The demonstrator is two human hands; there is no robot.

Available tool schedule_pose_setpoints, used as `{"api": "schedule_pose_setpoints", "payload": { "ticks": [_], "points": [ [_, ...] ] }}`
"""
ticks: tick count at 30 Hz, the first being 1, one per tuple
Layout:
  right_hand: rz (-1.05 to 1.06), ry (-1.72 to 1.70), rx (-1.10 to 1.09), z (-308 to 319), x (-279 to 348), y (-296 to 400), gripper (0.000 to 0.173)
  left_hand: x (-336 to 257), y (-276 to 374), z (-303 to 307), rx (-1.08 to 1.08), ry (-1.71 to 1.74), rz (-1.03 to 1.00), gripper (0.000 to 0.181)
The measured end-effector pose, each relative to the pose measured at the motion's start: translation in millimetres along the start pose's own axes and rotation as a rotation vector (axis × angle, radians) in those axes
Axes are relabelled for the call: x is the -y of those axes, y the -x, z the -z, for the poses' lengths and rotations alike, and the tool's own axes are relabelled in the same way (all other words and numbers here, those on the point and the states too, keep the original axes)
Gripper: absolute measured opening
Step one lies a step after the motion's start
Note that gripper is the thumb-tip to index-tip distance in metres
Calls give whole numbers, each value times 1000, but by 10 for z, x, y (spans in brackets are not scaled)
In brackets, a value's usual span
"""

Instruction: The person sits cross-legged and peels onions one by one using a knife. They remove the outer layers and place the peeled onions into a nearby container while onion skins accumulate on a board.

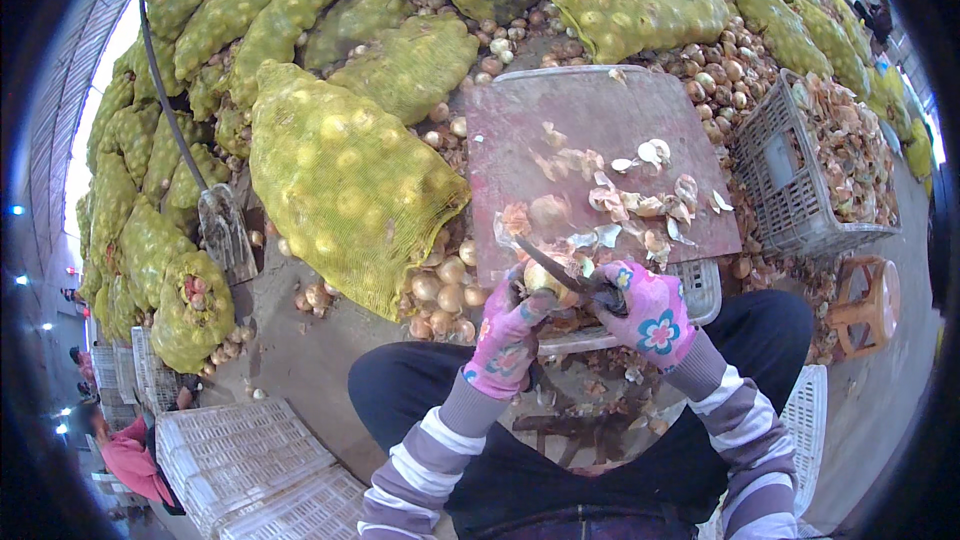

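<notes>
An onion [541,279] sits in my left hand [504,337], which wears a pink floral glove with dark fingertips. My right hand [651,309], gloved alike, grips a knife [553,264] whose dark blade lies across the top of the onion. Just beyond both hands is a reddish board [510,127] strewn with papery onion skins [607,199] and a few white peeled pieces [652,153]. Part of a plastic crate [703,292] shows under the board's near edge. The knife's handle is mostly hidden by my right fingers.
Left of the board lies a yellow mesh sack of onions [352,172], with loose onions [442,289] at its mouth. A crate of skins [787,165] and a plastic stool [862,307] stand right. Further left are a shovel [225,229], stacked crates [240,457] and a person [135,457].
</notes>
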State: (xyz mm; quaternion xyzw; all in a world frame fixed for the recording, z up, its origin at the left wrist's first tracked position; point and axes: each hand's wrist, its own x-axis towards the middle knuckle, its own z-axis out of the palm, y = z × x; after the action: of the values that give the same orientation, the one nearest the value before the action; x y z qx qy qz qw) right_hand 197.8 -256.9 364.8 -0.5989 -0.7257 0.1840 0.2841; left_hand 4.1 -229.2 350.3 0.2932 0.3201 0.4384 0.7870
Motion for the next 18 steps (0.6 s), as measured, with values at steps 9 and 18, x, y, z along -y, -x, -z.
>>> {"api": "schedule_pose_setpoints", "payload": {
  "ticks": [9, 18],
  "points": [
    [-64, -114, 44, 29, 43, 55, 31, 99, -37, 61, 16, 16, -25, 69],
    [-79, -158, 51, 37, 14, 75, 31, 64, -32, -24, 44, 12, -3, 70]
  ]
}}
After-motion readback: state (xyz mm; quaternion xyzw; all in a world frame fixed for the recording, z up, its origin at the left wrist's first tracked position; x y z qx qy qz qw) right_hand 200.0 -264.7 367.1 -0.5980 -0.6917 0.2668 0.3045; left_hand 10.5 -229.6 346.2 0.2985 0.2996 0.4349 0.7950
